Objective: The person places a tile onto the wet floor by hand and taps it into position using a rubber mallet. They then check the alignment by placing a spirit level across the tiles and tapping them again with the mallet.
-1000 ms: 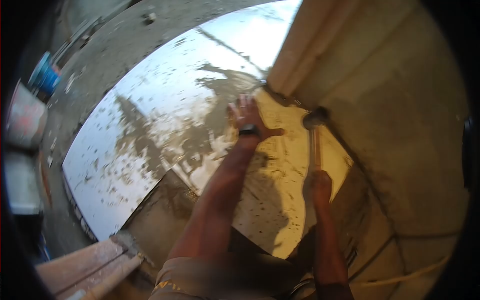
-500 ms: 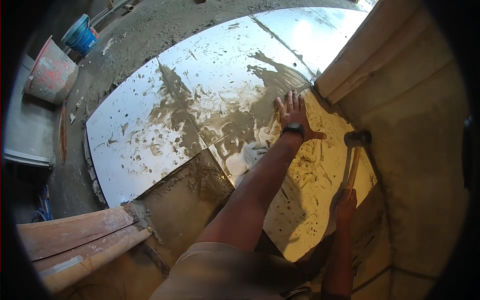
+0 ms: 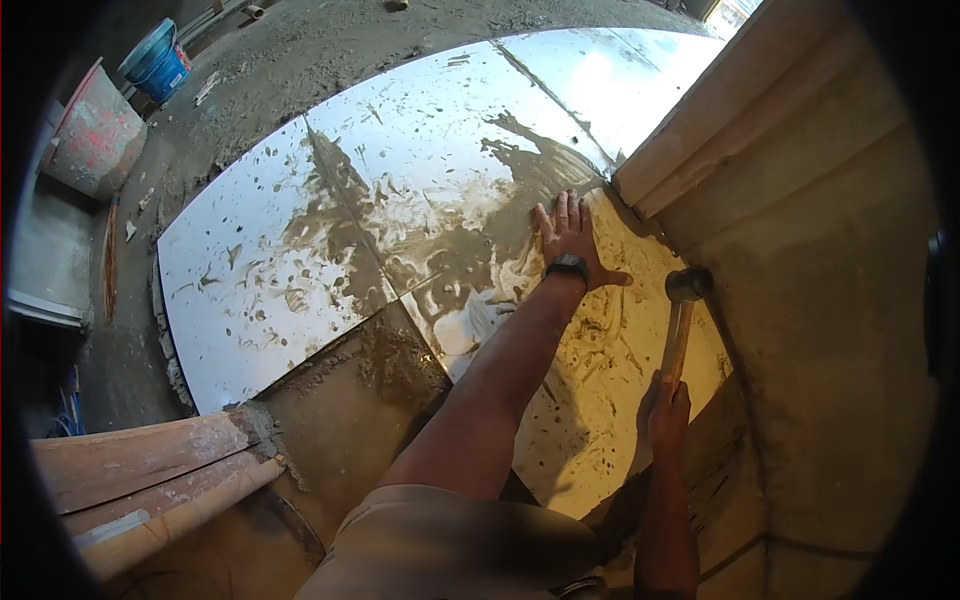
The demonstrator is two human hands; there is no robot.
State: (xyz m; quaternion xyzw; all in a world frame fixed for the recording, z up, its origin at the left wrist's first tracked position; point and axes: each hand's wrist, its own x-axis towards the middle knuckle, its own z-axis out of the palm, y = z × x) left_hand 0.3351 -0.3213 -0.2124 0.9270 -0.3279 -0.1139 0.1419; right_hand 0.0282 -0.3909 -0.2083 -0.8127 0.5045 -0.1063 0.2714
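My left hand [image 3: 570,240] lies flat with spread fingers on a mud-smeared floor tile [image 3: 600,400], near its far edge. A dark watch [image 3: 567,265] is on that wrist. My right hand [image 3: 669,410] is wrapped round the wooden handle of a mallet [image 3: 688,284] with a dark head. The head is at the tile's right side, close to the wall, and its handle points back toward me. Wet grey mortar streaks the neighbouring white tiles [image 3: 250,300], mostly around their joints.
A wooden door frame [image 3: 720,110] rises at the right beside a bare wall [image 3: 830,330]. Wooden boards [image 3: 160,460] jut in at the lower left, next to a recessed mortar patch [image 3: 350,385]. A stained tub [image 3: 95,140] and a blue bucket [image 3: 155,62] stand at the far left.
The mallet head has moved slightly down toward the tile, with my right hand still on its handle. My left hand stays pressed on the tile; the whole view has shifted a little.
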